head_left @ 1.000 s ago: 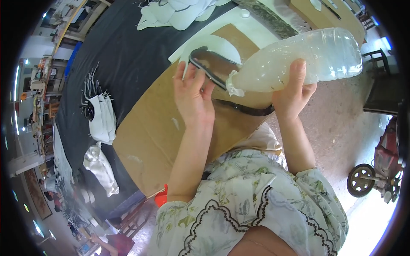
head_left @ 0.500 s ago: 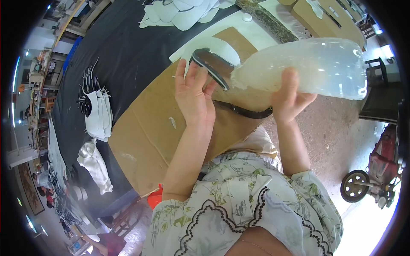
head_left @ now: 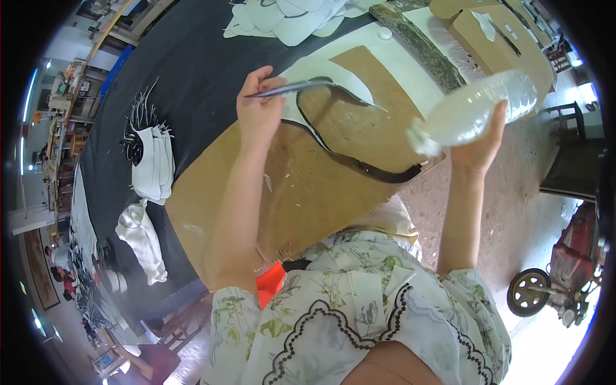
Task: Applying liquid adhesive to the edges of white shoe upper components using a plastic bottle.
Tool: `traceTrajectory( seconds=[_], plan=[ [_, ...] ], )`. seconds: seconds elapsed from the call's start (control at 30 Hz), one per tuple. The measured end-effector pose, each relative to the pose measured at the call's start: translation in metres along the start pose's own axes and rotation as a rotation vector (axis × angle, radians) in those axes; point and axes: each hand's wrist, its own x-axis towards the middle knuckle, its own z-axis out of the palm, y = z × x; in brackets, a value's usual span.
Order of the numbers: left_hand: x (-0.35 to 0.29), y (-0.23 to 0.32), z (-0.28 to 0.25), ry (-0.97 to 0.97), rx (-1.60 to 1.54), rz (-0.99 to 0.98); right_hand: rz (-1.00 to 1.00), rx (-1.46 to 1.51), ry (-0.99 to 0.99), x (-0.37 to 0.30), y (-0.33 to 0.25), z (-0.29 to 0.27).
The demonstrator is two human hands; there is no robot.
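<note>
My left hand [head_left: 258, 106] is raised over the cardboard, its thumb and fingers closed on a thin flat white piece with a dark edge [head_left: 301, 86], seen nearly edge-on. A long black strip with a toothed-looking edge [head_left: 359, 165] curves across the cardboard sheet [head_left: 289, 192] below it. My right hand [head_left: 478, 147] is wrapped round a cloudy, translucent plastic bottle [head_left: 475, 106]. Tilted, the bottle has its narrow whitish end pointing down and left, above the right edge of the cardboard. A white rounded piece [head_left: 343, 77] lies behind the left hand's piece.
White cut pieces [head_left: 282, 19] are heaped at the far side of the dark table. On the left lie stacked white pieces with black cords [head_left: 153, 163] and a crumpled white cloth [head_left: 141, 240]. A stone slab [head_left: 420, 48] and cardboard box [head_left: 494, 38] are far right.
My left hand has moved left and up, turning the flat piece edge-on. My right hand has swung the bottle right, away from the piece, and tipped its narrow end lower.
</note>
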Motion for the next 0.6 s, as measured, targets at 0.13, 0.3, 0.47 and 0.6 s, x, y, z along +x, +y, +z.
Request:
traceTrajectory(
  seconds=[0.13,0.3,0.47,0.6],
  plan=[
    [0.021,-0.035,-0.015,-0.077,0.469,0.106,0.115,-0.004,0.101,-0.006,0.002,-0.013],
    [0.028,-0.026,0.006,-0.123,0.610,0.002,0.278,0.055,-0.043,-0.006,0.012,-0.020],
    [0.015,-0.004,-0.012,0.038,0.471,0.160,0.269,0.056,-0.005,-0.005,0.014,-0.008],
    [-0.036,0.023,-0.046,0.182,0.011,-0.061,0.235,0.019,0.012,0.002,0.010,-0.015]
  ],
)
